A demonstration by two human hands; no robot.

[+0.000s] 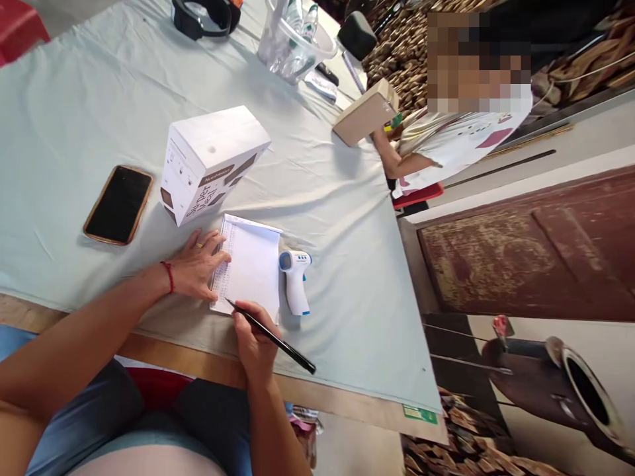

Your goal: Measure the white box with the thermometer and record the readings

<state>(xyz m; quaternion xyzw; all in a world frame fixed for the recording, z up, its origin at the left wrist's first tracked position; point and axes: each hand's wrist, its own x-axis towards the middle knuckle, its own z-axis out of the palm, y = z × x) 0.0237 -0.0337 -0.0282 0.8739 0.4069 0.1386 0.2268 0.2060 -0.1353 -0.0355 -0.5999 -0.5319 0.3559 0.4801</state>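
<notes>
Wrinkly tablecloth (357,277) here, so we'd best pin the notepad (254,271) with our spread left hand (197,268) while our right hand (256,347) grips the black pen (292,355).

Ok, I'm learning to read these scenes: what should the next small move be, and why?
Probably a short stroke of the pen on the pad: the right hand holds it, tip near the writing, the left hand rests at the pad's edge, and the pad is mostly blank.

I can't read the tiny writing (223,274) on the notepad (254,271). The left hand (199,266) hides some of it.
</notes>
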